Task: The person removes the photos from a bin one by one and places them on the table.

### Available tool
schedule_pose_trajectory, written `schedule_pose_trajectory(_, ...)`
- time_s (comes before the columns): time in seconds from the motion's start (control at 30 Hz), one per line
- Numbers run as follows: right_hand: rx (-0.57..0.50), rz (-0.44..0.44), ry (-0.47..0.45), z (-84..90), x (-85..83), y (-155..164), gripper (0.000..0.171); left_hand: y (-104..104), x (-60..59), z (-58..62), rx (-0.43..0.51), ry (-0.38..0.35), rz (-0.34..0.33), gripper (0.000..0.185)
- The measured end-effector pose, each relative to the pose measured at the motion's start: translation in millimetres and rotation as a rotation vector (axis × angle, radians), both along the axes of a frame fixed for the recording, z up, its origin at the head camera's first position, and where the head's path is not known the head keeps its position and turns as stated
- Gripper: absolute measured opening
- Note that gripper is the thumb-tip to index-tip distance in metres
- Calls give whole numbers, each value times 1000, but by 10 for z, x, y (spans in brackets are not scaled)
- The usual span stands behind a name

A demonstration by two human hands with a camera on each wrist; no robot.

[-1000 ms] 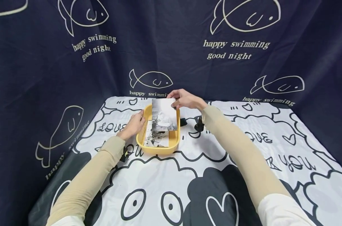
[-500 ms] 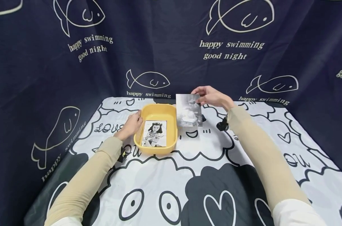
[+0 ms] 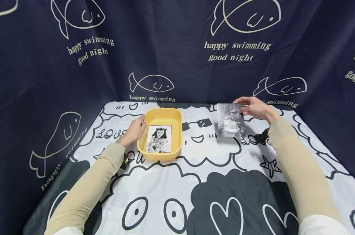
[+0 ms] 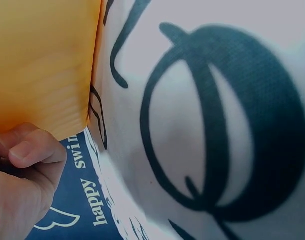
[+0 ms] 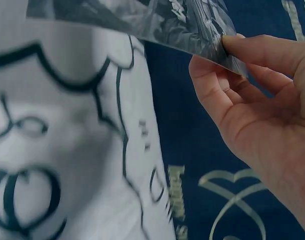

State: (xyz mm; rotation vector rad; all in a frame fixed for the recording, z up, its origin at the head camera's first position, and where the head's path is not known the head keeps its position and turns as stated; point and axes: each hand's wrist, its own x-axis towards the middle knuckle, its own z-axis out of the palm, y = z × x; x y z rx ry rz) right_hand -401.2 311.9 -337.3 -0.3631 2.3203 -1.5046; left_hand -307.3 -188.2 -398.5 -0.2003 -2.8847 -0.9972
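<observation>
Reference: yellow tray. In front of it, white tablecloth with cartoon eyes and hearts. In the tray, toward its near end: black-and-white portrait card, flat, face up. At the tray's left wall: left hand, fingers curled against it, holding the side; exact thumb placement on the rim can't be told. Right of the tray, well apart: grayscale photo print, seemingly off the cloth, shadow below it. Right hand pinches its upper right corner, thumb on one face, fingers behind; the rest of the print is unsupported. Beyond the tray: navy fish-print curtain.

Handling notes, my judgement: single-corner pinch lets the print swing or bend, so move slowly, light thumb pressure, no crease. Put the near edge down first, then release gently. Left hand should brace the tray without tipping it.
</observation>
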Motion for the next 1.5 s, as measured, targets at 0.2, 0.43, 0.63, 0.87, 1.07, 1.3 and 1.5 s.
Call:
schedule_pose_trajectory(0.2, 35, -48, -2, -137, 91, 482, 39, 7, -5, -17, 7, -10, 0, 54)
schedule_pose_trajectory(0.43, 39, -108, -35, -275, 181, 897, 42, 17, 15, -25, 1, -21, 12, 54)
schedule_pose_trajectory(0.63, 50, -121, -38, -355, 183, 1092, 40, -17, 15, -21, 1, -18, 17, 54)
schedule_pose_trajectory(0.87, 114, -137, -24, -460, 141, 1110, 41, -49, 16, -13, -15, -14, 19, 54)
schedule_pose_trajectory(1.07, 210, -140, 17, -533, 116, 1034, 39, -34, -6, -22, -21, -8, 9, 53)
schedule_pose_trajectory(1.3, 271, -193, 107, -632, 108, 963, 39, -4, -1, -2, -28, 6, 9, 53)
schedule_pose_trajectory(1.5, 355, -247, 230, -705, 152, 899, 46, 20, 6, 13, -23, -16, 1, 53)
